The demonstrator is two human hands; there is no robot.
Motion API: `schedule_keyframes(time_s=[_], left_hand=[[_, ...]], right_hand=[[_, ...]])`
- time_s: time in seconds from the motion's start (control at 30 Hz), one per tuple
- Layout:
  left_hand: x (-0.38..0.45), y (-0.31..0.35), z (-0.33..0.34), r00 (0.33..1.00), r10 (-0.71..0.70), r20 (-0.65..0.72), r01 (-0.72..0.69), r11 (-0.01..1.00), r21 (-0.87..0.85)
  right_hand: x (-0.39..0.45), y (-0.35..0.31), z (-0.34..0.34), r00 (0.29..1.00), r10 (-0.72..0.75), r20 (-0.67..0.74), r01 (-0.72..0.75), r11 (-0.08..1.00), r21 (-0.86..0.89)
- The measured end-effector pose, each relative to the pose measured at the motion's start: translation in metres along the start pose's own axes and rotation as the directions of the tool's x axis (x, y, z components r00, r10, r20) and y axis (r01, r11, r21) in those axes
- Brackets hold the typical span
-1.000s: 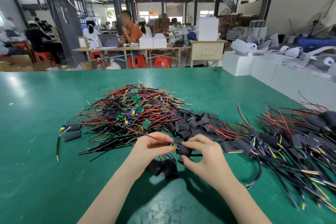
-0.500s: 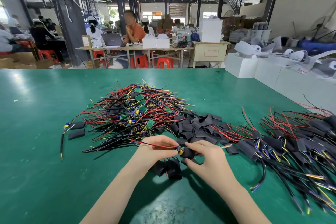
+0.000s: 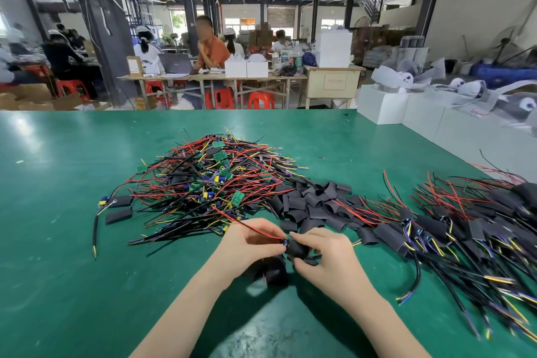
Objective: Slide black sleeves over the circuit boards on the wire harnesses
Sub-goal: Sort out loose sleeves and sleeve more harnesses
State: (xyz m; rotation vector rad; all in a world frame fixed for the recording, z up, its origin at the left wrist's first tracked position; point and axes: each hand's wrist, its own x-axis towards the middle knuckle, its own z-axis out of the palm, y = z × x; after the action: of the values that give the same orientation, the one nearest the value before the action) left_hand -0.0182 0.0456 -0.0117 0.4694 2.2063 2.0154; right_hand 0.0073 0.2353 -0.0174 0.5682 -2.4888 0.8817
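Fingers (image 3: 315,237) of the right hand (image 3: 325,256) are pinching a black sleeve (image 3: 296,248) at lower centre of the frame, while the left hand (image 3: 250,241) is gripping the harness by its red wire (image 3: 255,228) right at the sleeve's mouth. The sleeve looks soft, light and easily flattened, so squeezing its edges should be keeping it open; the board inside seems stiff and small. Bare green table (image 3: 72,285) is lying open at lower left, with the unsleeved pile (image 3: 209,180) above and finished harnesses (image 3: 465,227) crowding the right.
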Motion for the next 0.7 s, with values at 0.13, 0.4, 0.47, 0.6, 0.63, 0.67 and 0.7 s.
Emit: schedule_keyframes(time_s=[0.13, 0.4, 0.47, 0.6, 0.63, 0.67, 0.7], left_hand=[[0.0001, 0.0024, -0.0009, 1.000, -0.008, -0.017, 0.008, 1.000, -0.001], [-0.0008, 0.0028, -0.0022, 0.998, -0.051, -0.036, 0.052, 0.998, 0.028], [-0.0008, 0.0009, 0.0011, 0.998, -0.039, -0.041, 0.040, 0.999, 0.030], [-0.0004, 0.0008, 0.0013, 0.997, -0.056, -0.043, 0.057, 0.998, 0.007], [0.0002, 0.0023, 0.0001, 0.997, -0.065, -0.035, 0.065, 0.998, -0.008], [0.0009, 0.0037, -0.0018, 0.997, -0.070, -0.028, 0.069, 0.997, -0.026], [0.0017, 0.0053, -0.0041, 0.997, -0.070, -0.026, 0.069, 0.997, -0.044]], right_hand=[[0.0005, -0.0028, 0.0006, 1.000, 0.009, -0.017, -0.008, 1.000, 0.028], [-0.0014, -0.0014, 0.0008, 0.997, -0.079, -0.018, 0.080, 0.997, 0.013], [-0.0029, -0.0005, 0.0019, 0.993, -0.115, -0.012, 0.115, 0.993, -0.004], [-0.0029, 0.0001, 0.0024, 0.988, -0.153, -0.031, 0.149, 0.984, -0.102], [-0.0013, -0.0005, 0.0025, 0.981, -0.190, -0.051, 0.180, 0.971, -0.156], [0.0002, -0.0016, 0.0022, 0.969, -0.236, -0.077, 0.216, 0.953, -0.212], [0.0015, -0.0027, 0.0008, 0.954, -0.278, -0.110, 0.244, 0.936, -0.254]])
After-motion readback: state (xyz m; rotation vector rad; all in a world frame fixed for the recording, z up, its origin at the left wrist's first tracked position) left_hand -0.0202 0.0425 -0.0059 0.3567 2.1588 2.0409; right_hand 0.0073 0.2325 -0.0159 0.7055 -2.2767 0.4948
